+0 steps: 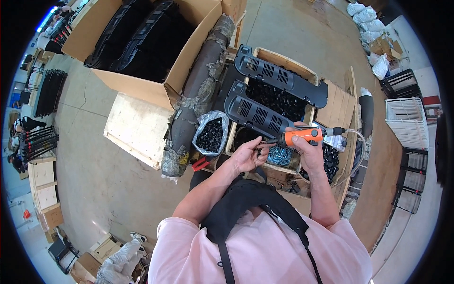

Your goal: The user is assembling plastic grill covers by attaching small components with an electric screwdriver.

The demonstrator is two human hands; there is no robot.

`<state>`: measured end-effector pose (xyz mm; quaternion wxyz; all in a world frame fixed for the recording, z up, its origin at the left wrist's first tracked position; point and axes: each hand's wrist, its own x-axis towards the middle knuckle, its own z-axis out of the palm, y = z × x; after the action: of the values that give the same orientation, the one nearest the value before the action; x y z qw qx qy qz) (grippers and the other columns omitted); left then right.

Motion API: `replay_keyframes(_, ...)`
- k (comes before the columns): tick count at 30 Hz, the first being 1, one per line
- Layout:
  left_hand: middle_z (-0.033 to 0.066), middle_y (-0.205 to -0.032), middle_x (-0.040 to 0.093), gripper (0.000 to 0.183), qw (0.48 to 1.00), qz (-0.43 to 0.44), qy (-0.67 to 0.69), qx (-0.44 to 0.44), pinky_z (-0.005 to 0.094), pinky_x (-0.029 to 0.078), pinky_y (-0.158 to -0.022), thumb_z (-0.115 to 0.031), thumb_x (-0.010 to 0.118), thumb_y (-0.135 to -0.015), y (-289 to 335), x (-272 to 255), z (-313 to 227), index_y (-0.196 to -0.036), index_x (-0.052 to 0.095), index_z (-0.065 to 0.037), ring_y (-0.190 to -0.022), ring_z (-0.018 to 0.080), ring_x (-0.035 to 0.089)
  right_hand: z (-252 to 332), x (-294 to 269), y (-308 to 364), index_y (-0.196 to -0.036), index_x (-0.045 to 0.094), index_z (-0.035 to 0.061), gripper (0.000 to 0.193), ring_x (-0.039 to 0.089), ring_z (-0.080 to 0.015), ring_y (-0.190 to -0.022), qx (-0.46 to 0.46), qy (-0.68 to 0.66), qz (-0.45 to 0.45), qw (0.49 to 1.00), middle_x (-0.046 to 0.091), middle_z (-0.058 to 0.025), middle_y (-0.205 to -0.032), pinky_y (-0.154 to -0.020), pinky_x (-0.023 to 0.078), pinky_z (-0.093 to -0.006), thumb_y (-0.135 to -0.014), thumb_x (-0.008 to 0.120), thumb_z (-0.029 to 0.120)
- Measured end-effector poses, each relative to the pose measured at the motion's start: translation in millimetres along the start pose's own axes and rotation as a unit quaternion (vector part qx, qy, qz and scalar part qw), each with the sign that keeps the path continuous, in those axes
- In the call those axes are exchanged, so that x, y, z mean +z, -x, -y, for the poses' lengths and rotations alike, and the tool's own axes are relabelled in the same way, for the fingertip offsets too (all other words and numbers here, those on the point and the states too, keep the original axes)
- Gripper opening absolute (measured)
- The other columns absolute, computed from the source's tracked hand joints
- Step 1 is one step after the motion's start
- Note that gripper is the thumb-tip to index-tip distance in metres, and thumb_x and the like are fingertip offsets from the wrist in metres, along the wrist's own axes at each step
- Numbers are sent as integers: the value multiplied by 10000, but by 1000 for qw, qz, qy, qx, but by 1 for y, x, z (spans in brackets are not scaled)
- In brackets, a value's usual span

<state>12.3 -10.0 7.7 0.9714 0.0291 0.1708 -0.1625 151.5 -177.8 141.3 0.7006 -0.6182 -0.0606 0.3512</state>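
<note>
My right hand is wrapped round an orange air screwdriver, which lies level with its bit end to the left. A clear hose runs from its right end. The fingers of my left hand pinch together right at the bit; whatever they hold is too small to make out. Just beyond the tool, a black vented panel rests across a wooden crate. A second black vented panel lies farther back. Below the screwdriver sits a heap of bluish screws.
Left of the crate stand a clear bag of small black parts and a red-handled tool. A long wrapped roll separates them from a big carton holding black panels. More black parts lie right of my right hand.
</note>
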Motion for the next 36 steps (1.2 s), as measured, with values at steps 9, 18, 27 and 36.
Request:
replay_keyframes(9, 1, -815, 543, 645, 1000, 5, 23, 19, 270, 376, -593, -591, 396, -1095, -6, -8, 4, -1231, 674, -25, -694, 142, 480, -10, 15, 7, -1367, 569, -13, 540, 689, -237, -1147, -95, 92, 14, 991, 721, -181, -1232, -1047, 535, -395, -872, 774, 56)
replay_keyframes(18, -14, -871, 604, 532, 971, -162, -126, 119, 274, 459, -627, -538, 458, -1103, 8, -2, 6, -1126, 684, -57, -739, 119, 562, -25, 25, -4, -1366, 574, -2, 527, 683, -208, -1150, -149, 127, -6, 981, 715, -161, -1254, -1042, 547, -361, -880, 776, 22)
replay_keyframes(27, -37, -748, 483, 625, 916, -322, -206, 125, 273, 387, -523, -653, 500, -1040, -9, -17, -27, -1076, 688, -58, -616, 98, 475, -31, 37, -19, -1366, 579, 10, 520, 679, -190, -1146, -163, 176, 26, 970, 714, -138, -1257, -1041, 544, -346, -883, 772, 2)
replay_keyframes(36, -9, -718, 478, 659, 902, -297, -271, 159, 269, 351, -480, -636, 465, -1063, -26, -27, -32, -984, 654, -10, -578, 109, 451, -31, 51, -24, -1343, 597, 31, 481, 684, -196, -1137, -162, 244, 58, 954, 704, -134, -1274, -1033, 539, -343, -894, 771, 38)
